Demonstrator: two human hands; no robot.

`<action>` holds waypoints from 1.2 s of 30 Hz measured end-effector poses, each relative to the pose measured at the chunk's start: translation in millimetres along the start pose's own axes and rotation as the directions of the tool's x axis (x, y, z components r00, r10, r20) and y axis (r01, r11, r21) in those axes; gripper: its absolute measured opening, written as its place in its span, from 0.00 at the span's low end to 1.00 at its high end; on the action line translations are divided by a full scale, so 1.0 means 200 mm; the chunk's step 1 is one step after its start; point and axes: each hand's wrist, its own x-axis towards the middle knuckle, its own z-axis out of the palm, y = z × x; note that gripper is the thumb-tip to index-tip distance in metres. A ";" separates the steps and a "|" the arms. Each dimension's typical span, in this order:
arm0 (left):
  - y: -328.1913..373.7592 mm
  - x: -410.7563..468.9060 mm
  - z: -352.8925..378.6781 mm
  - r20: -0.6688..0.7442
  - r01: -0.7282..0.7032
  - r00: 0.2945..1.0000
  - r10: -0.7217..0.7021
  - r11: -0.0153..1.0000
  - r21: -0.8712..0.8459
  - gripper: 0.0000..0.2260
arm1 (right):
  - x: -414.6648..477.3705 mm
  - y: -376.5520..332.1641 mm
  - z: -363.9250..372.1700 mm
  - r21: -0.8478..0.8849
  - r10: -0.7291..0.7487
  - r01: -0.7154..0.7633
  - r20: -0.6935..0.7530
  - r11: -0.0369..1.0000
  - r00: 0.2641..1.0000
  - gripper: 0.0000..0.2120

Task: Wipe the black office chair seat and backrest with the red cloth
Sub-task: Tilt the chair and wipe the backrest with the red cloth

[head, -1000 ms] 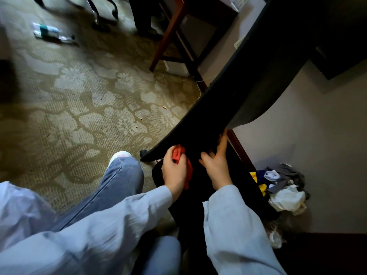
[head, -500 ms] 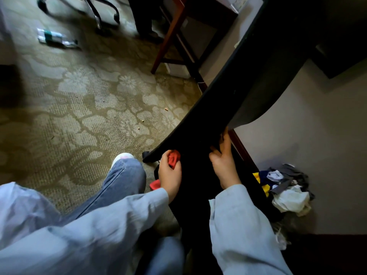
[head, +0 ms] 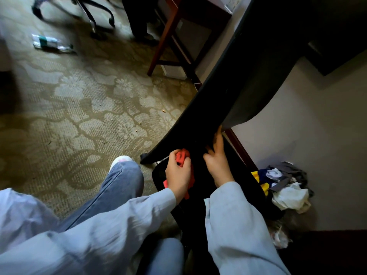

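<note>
The black office chair's backrest [head: 248,76] slants from the upper right down to the middle, and its dark seat [head: 200,197] lies below it. My left hand [head: 177,173] is shut on the bunched red cloth [head: 181,156] and presses it where the seat meets the backrest's lower edge. My right hand [head: 217,159] grips the backrest's lower right edge with its fingers curled around it. Light blue sleeves cover both arms.
A pile of crumpled clothes and white paper [head: 284,185] lies by the wall at right. A red-brown wooden table leg [head: 164,34] stands at the top centre, another chair's wheeled base [head: 89,14] at top left. A plastic bottle [head: 51,43] lies on the patterned carpet. My knee [head: 123,175] is left of the seat.
My left hand slid the red cloth left along the bottom of the backrest, then back slightly right. My right hand shifted a little higher on the backrest edge.
</note>
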 end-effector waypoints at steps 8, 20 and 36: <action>0.23 -0.04 0.04 0.174 -0.165 0.960 0.218 0.947 -0.274 0.09 | 0.01 -0.02 -0.11 0.082 0.037 -0.042 0.058 0.996 0.998 0.38; 0.23 0.07 0.02 0.227 -0.842 0.539 0.811 0.512 0.170 0.16 | -0.01 -0.02 -0.08 0.287 0.069 -0.069 0.012 0.956 0.998 0.21; -0.40 0.24 -0.27 0.381 -0.600 0.800 0.464 0.621 0.504 0.18 | 0.03 0.02 -0.09 0.021 0.068 -0.070 0.069 0.997 0.995 0.40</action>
